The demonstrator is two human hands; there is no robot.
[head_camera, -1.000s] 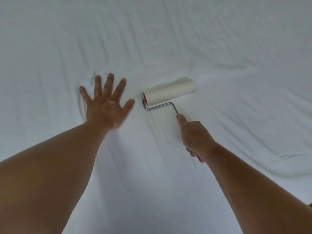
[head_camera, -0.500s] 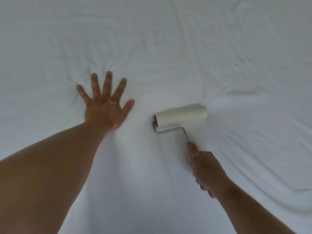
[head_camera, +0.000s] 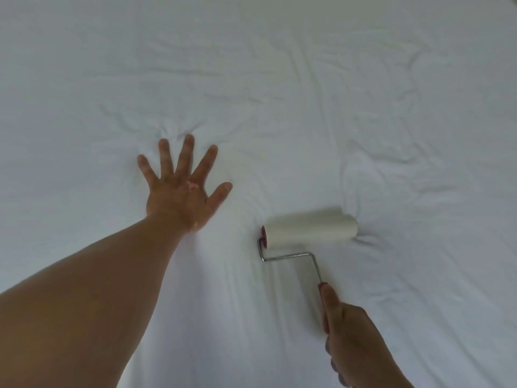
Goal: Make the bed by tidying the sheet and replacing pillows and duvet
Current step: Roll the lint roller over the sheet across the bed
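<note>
A white bed sheet (head_camera: 279, 79) fills the whole view, creased in many places. My left hand (head_camera: 181, 191) lies flat on it with fingers spread, pressing the cloth down left of centre. My right hand (head_camera: 349, 337) grips the red handle of a lint roller (head_camera: 310, 229) at the lower right. The roller's white drum rests on the sheet to the right of my left hand, joined to the handle by a bent metal rod. No pillows or duvet are in view.
Long creases run across the sheet at the upper right (head_camera: 405, 102), and small wrinkles bunch just beyond my left fingertips (head_camera: 167, 130). Nothing else lies on the bed in this view.
My right hand has drawn the lint roller back toward me and a little to the right across the sheet. My left hand has stayed pressed on the sheet.
</note>
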